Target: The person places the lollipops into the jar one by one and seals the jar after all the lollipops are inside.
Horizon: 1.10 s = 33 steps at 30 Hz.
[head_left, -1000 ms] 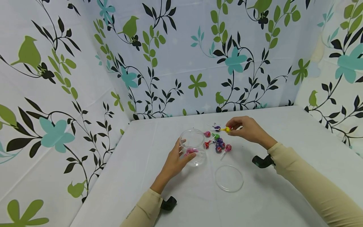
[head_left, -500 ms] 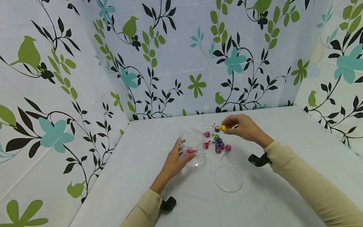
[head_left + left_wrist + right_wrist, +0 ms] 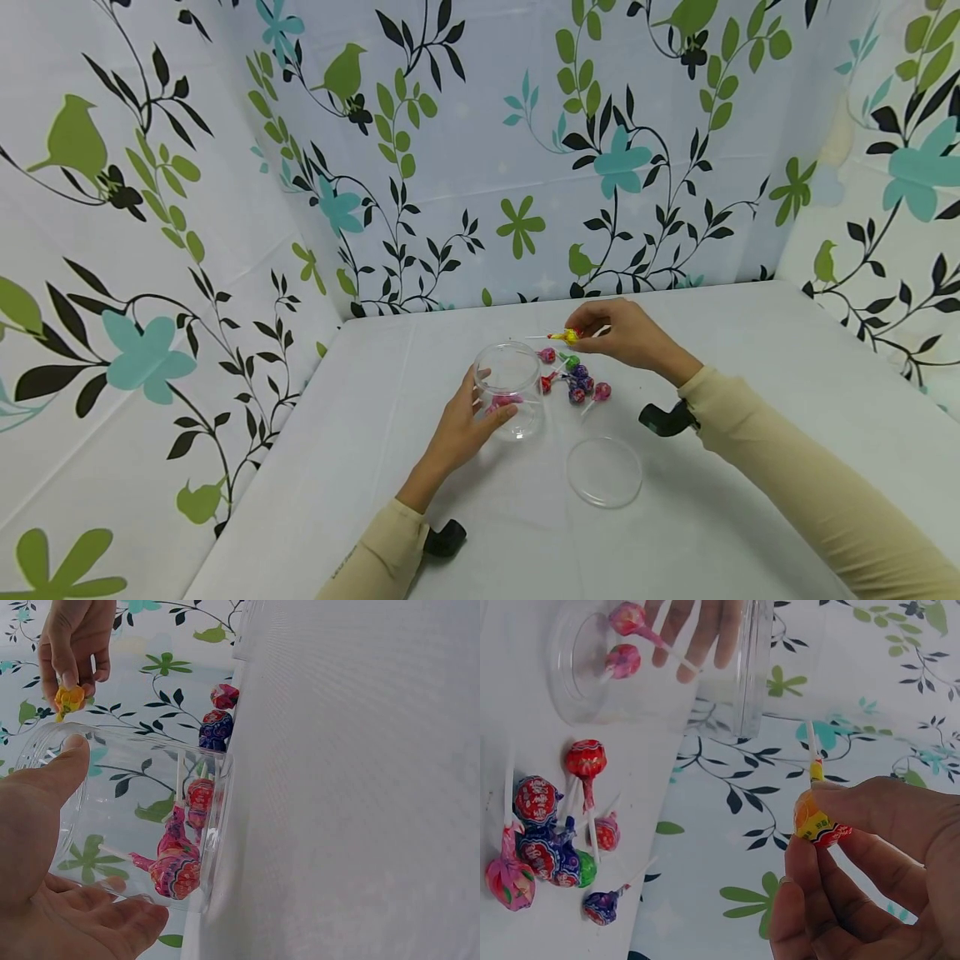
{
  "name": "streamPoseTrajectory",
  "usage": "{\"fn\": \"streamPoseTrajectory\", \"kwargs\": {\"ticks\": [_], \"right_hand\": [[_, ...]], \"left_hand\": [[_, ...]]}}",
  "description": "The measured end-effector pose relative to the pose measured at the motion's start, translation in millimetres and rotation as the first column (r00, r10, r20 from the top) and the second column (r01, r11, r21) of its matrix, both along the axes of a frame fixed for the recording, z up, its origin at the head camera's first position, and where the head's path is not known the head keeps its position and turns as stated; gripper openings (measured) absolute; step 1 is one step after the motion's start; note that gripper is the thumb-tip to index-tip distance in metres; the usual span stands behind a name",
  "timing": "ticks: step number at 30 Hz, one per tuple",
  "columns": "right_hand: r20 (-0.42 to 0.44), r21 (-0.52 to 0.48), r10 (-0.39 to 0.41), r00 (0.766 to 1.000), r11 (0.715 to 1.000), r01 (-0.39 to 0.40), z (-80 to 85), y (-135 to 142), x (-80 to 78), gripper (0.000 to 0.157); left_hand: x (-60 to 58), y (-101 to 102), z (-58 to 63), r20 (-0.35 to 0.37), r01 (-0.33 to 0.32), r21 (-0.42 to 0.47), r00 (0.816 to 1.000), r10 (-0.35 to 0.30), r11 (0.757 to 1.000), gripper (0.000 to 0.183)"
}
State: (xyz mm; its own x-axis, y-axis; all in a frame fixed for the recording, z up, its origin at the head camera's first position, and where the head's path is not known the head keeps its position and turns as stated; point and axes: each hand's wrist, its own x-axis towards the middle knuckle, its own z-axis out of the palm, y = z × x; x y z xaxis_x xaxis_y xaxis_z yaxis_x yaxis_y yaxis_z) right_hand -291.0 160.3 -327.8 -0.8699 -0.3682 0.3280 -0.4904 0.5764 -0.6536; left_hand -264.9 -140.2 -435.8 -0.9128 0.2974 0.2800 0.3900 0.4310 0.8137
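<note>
My left hand (image 3: 459,432) grips a clear round jar (image 3: 529,421), thumb on the near side and fingers around the far side. The jar stands upright on the table, its mouth uncovered. Inside lie pink-wrapped lollipops (image 3: 177,871), seen clearly in the left wrist view. Between thumb and fingertips, my right hand (image 3: 628,335) pinches a yellow lollipop (image 3: 815,819) by its wrapped head, the white stick pointing away from the palm. It is held just beyond and to the right of the jar's mouth, apart from it.
Right of the jar lies a loose cluster of lollipops (image 3: 577,385) in purple, red, green and pink wrappers. A clear round lid (image 3: 604,472) lies flat nearer the front. Patterned cloth (image 3: 450,150) hangs behind and beside the white table (image 3: 360,500).
My right hand has carried the yellow lollipop leftward over the table toward the jar. My left hand and the jar have stayed in place.
</note>
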Motion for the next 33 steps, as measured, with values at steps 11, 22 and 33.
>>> {"fn": "streamPoseTrajectory", "kwargs": {"ticks": [11, 22, 33], "right_hand": [[-0.016, 0.001, 0.075, 0.997, 0.997, -0.075, -0.6, -17, 0.7, 0.021], [-0.002, 0.002, 0.086, 0.996, 0.996, -0.086, -4.4, -34, -0.2, 0.02], [0.005, 0.012, 0.128, 0.992, 0.992, -0.128, -8.8, -44, 0.2, 0.021]], "left_hand": [[1.5, -1, 0.6, -0.009, 0.003, -0.005, 1.0, -0.003, 1.0, 0.094], [2.6, -1, 1.5, 0.007, -0.01, -0.014, 1.0, 0.01, 1.0, 0.093], [0.8, -1, -1.3, 0.006, -0.009, -0.013, 1.0, 0.01, 1.0, 0.095]]}}
